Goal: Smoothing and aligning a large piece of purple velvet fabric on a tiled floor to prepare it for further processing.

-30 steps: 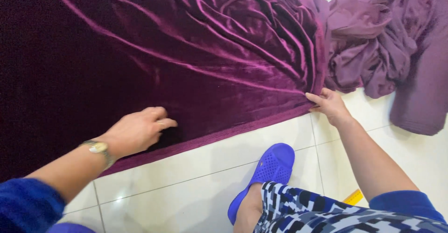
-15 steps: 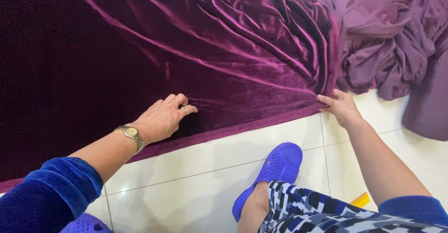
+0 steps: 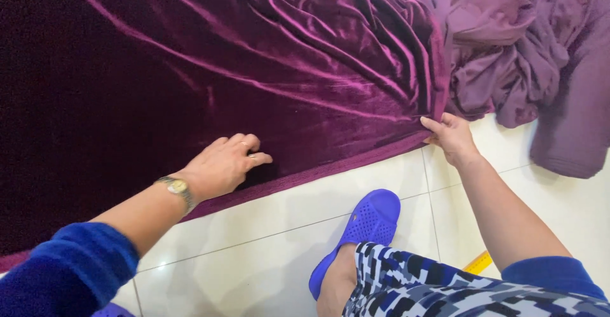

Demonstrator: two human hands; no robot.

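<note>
Both hands (image 3: 222,168) (image 3: 452,138) press purple velvet cloth (image 3: 190,69) flat.

Velvet cloth (image 3: 241,69) deep purple; shoe (image 3: 365,225) blue.

Floor (image 3: 267,222): white glossy tiles with thin grey grout lines.
Blue clog (image 3: 362,228): perforated, resting on the floor tiles, toe pointing up and right.
Patterned trousers (image 3: 432,288): blue, black and white blocks, just right of the clog.
Yellow ruler (image 3: 478,263): right of the clog, only an end showing.
</note>
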